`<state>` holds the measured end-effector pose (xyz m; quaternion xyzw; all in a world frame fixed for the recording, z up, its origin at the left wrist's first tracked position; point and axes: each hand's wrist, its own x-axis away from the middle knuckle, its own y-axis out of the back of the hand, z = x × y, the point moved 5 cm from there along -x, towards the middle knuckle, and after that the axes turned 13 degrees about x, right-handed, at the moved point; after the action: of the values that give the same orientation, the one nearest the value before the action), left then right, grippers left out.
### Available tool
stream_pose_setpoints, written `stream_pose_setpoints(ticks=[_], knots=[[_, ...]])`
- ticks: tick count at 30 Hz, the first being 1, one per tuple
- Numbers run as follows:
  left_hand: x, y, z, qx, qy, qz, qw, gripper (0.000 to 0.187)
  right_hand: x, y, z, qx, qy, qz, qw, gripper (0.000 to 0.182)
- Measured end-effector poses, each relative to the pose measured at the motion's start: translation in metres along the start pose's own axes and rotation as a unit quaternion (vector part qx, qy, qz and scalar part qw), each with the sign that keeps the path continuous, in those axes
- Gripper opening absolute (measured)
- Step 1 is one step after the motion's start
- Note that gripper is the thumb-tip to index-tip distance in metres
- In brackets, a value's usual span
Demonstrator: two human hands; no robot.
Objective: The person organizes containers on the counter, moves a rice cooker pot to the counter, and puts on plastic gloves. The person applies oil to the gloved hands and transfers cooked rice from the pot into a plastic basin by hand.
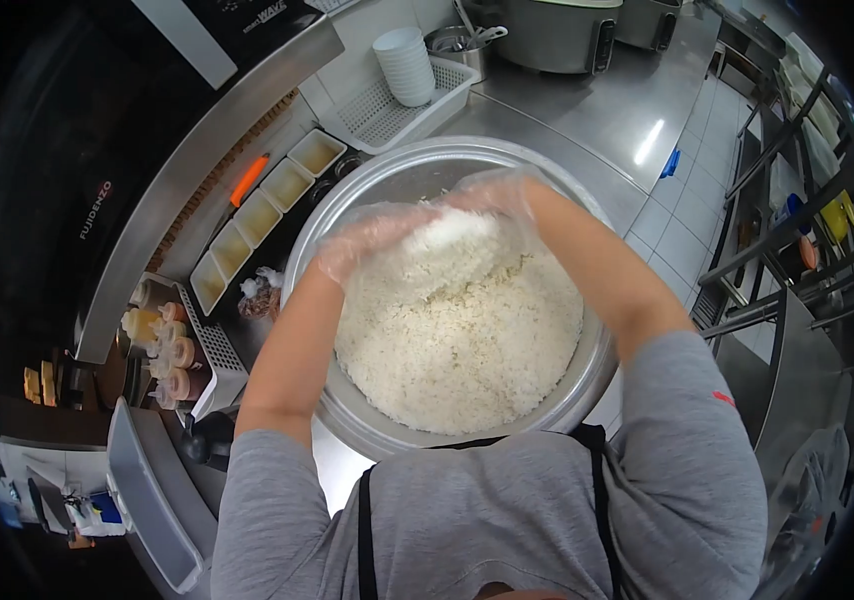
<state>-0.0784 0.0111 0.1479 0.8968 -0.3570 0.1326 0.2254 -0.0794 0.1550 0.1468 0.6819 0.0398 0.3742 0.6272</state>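
Note:
A wide metal pot (299,262) in front of me holds a large mass of white cooked rice (457,350). Both hands wear clear plastic gloves and reach to the far side of the pot. My left hand (377,232) and my right hand (492,195) curve around the back of a heaped clump of rice, holding it between them. Rice and the loose gloves hide most of the fingers.
Left of the pot stand several white rectangular containers (287,187), an orange-handled tool (250,180) and several sauce bottles (172,350). Beyond is a white basket (457,95) with stacked bowls (405,65). Large cookers (557,35) stand on the steel counter (547,130). Racks (747,240) line the right.

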Motion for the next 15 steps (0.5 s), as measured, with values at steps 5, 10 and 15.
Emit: stream_pose_setpoints(ticks=[5,10,15], knots=[[0.059,-0.049,-0.022,-0.198,-0.134,-0.034,0.970,0.055,0.078,-0.018,0.036,-0.228,-0.065,-0.091,0.967,0.044],[0.116,-0.099,-0.023,-0.475,-0.155,-0.048,0.865,0.064,0.122,-0.031,0.082,-0.021,-0.008,-0.177,0.984,0.045],[0.166,-0.101,0.001,-0.411,-0.219,-0.061,0.883,0.068,0.142,-0.057,0.104,0.076,-0.044,-0.255,0.963,0.044]])
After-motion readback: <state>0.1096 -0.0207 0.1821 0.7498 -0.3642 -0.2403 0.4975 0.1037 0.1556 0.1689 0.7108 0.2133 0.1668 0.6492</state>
